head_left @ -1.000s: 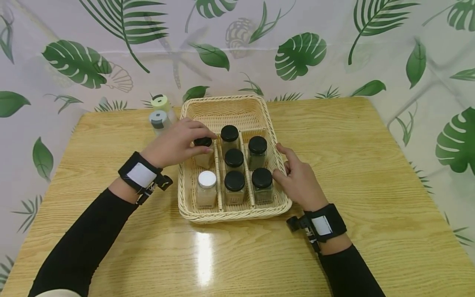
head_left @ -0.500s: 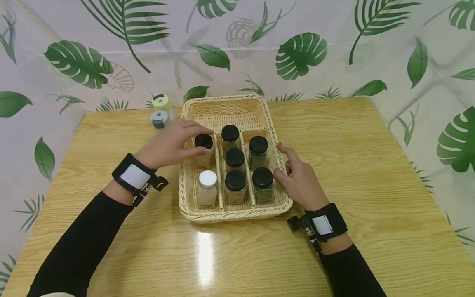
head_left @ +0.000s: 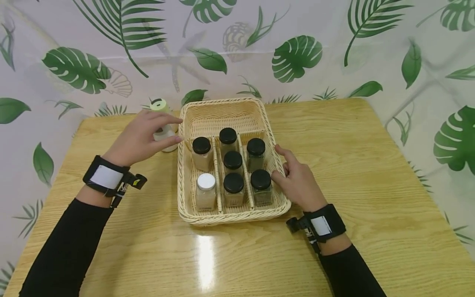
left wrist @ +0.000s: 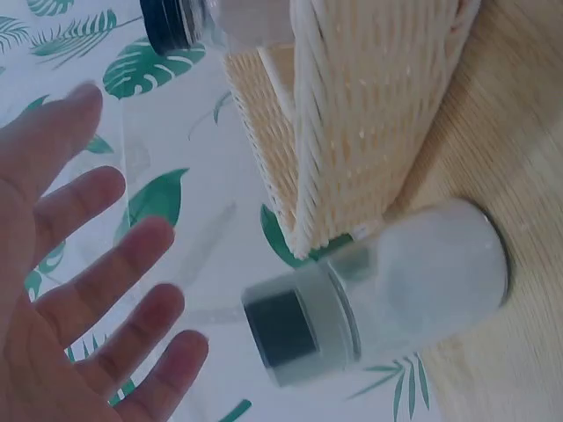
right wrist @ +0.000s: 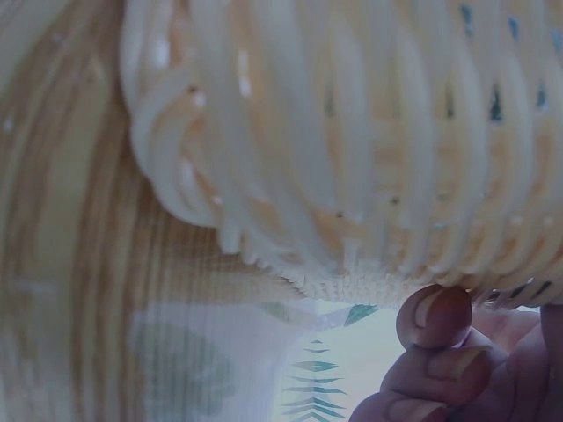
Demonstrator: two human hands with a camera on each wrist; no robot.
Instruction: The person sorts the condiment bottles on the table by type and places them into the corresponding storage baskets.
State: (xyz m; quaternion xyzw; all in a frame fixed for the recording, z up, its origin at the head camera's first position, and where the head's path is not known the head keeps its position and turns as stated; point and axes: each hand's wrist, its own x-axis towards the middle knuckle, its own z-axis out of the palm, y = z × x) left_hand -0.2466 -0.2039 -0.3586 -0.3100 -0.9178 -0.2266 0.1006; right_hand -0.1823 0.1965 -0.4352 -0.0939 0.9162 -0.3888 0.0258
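Observation:
My left hand (head_left: 139, 136), fingers spread and holding nothing, hovers above the table left of the wicker basket (head_left: 231, 216). In the left wrist view its fingers point toward a clear jar with a grey lid (left wrist: 422, 272), apart from it. In the head view the hand partly hides that jar; a jar with a yellow-green lid (head_left: 159, 105) stands behind. My right hand (head_left: 298, 181) grips the basket's right rim, some fingers curled against the outer wall (right wrist: 369, 158). In the basket's left compartment stand a black-lidded jar (head_left: 202, 152) and a white-lidded jar (head_left: 206, 192).
More black-lidded jars stand upright in the middle compartment, such as the front jar (head_left: 233, 189), and in the right one, such as the front-right jar (head_left: 261, 187). A wide rear compartment (head_left: 224, 117) spans the basket. Leaf-patterned cloth (head_left: 252, 62) hangs behind the wooden table (head_left: 371, 165).
My left hand has let go of the black-lidded jar in the left compartment and moved left, out over the basket's rim toward the grey-lidded jar. The right hand stays on the basket.

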